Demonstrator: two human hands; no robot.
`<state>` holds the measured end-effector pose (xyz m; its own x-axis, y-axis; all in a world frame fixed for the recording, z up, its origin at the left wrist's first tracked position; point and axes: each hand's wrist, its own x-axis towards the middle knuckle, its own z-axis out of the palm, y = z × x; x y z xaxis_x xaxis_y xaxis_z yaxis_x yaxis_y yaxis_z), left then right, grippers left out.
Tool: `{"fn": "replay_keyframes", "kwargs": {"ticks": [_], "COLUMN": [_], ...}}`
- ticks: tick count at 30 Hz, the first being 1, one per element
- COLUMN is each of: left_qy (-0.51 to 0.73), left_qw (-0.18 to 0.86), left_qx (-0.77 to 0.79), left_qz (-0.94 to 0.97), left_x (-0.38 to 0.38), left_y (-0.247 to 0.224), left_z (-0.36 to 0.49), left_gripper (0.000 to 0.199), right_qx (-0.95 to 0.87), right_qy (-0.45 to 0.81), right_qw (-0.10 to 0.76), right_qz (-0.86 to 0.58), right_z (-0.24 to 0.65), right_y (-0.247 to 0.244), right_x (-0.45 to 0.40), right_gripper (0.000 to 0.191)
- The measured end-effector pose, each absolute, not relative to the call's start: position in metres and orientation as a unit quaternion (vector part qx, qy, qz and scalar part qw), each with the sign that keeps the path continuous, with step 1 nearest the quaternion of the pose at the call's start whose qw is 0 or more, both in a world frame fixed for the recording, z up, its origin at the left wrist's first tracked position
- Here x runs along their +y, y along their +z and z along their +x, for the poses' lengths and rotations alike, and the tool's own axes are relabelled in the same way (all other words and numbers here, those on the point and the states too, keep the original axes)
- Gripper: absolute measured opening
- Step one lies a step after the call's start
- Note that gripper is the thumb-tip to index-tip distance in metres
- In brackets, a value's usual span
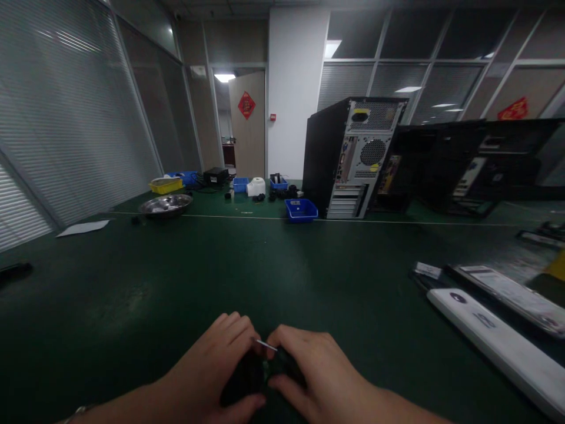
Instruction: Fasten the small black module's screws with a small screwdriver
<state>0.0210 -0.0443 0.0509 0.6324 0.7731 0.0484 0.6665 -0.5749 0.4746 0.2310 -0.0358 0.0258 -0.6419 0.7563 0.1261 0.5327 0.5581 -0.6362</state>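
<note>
Near the bottom centre, my left hand (216, 359) is wrapped round a dark object (242, 377), too dim to identify. My right hand (318, 365) grips the black handle of a thin screwdriver-like tool (289, 362). Its narrow metal shaft points left and reaches the fingertips of my left hand. Something small and green shows between the two hands, close to the tool. My palms hide most of the dark object, and both hands are just above the green table (265, 265).
A white device (498, 341) and a metal-faced drive (516, 294) lie at the right. Computer towers (353, 159) stand behind, beside a blue tray (301, 210). Toward the back left are a steel bowl (165, 204), a yellow basket (166, 186) and a white sheet (83, 228).
</note>
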Motion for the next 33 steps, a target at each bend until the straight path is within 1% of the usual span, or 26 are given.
{"fn": "replay_keyframes", "kwargs": {"ticks": [2,5,10,14,17,24,30,33], "left_qy": [0.127,0.176,0.264,0.304,0.302,0.312,0.314,0.306], "left_qw": [0.251,0.304,0.372,0.536,0.614,0.65,0.676,0.695], "left_qx": [0.416,0.406,0.394,0.365,0.347,0.349,0.341,0.342], "left_qz": [0.865,0.843,0.798,0.698,0.641,0.598,0.573,0.553], "left_x": [-0.041,-0.034,-0.027,-0.026,-0.027,-0.028,-0.028,-0.028], "left_y": [0.049,0.039,0.021,0.013,0.011,0.009,0.006,0.011], "left_z": [0.023,0.021,0.012,0.01,0.013,0.019,0.023,0.028], "left_gripper": [0.024,0.035,0.036,0.04,0.038,0.038,0.046,0.05], "right_qx": [-0.861,-0.858,-0.814,-0.781,-0.786,-0.82,-0.83,-0.826], "right_qy": [0.278,0.275,0.312,0.33,0.324,0.273,0.254,0.26], "right_qw": [0.202,0.216,0.291,0.371,0.394,0.394,0.39,0.4], "right_qz": [-0.375,-0.375,-0.395,-0.379,-0.351,-0.312,-0.307,-0.301], "right_z": [0.231,0.23,0.229,0.228,0.228,0.227,0.225,0.225], "right_y": [0.024,0.021,0.016,0.017,0.018,0.014,0.015,0.015], "right_x": [-0.035,-0.035,-0.035,-0.036,-0.036,-0.034,-0.032,-0.033], "right_gripper": [0.026,0.028,0.024,0.021,0.025,0.03,0.024,0.025]}}
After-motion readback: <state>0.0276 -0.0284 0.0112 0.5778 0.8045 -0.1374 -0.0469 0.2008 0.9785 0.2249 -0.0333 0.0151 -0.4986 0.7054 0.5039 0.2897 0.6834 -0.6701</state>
